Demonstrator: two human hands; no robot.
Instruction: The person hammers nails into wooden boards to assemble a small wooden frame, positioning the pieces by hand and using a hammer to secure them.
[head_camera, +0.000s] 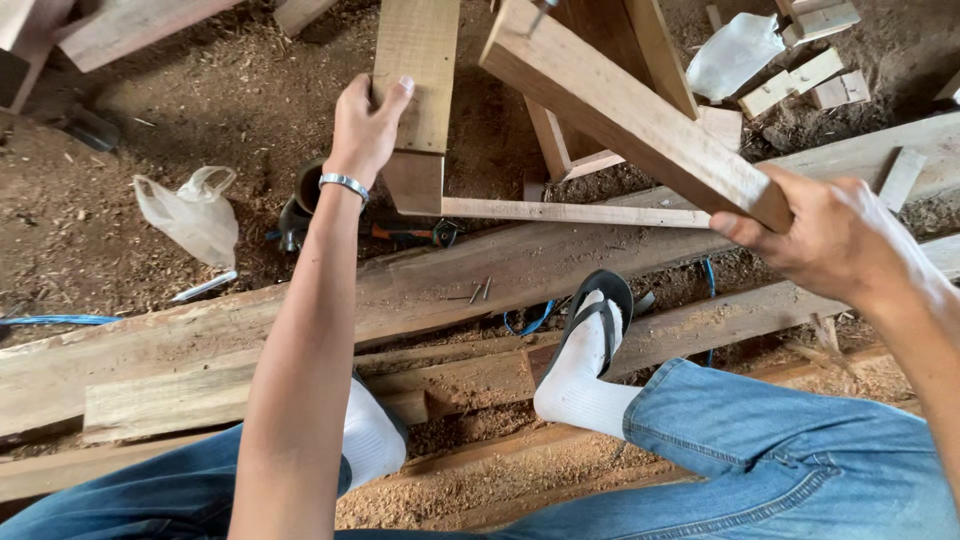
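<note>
My left hand (366, 125), with a silver bracelet on the wrist, grips the edge of an upright wooden board (418, 70) that belongs to a partly built wooden frame. My right hand (832, 238) is closed around the near end of a thick wooden beam (620, 105) that slants up toward the top middle. A nail or screw sticks out of that beam's far end. A thin wooden strip (560, 211) runs level between the two pieces, just below the frame.
Long rough planks (180, 345) lie across the sawdust floor under my legs. My foot in a white sock and black sandal (596, 312) rests on them. Two nails (480, 289) lie on a plank. A clear plastic bag (195, 212), wood offcuts (805, 75) and a blue cord (55, 320) lie around.
</note>
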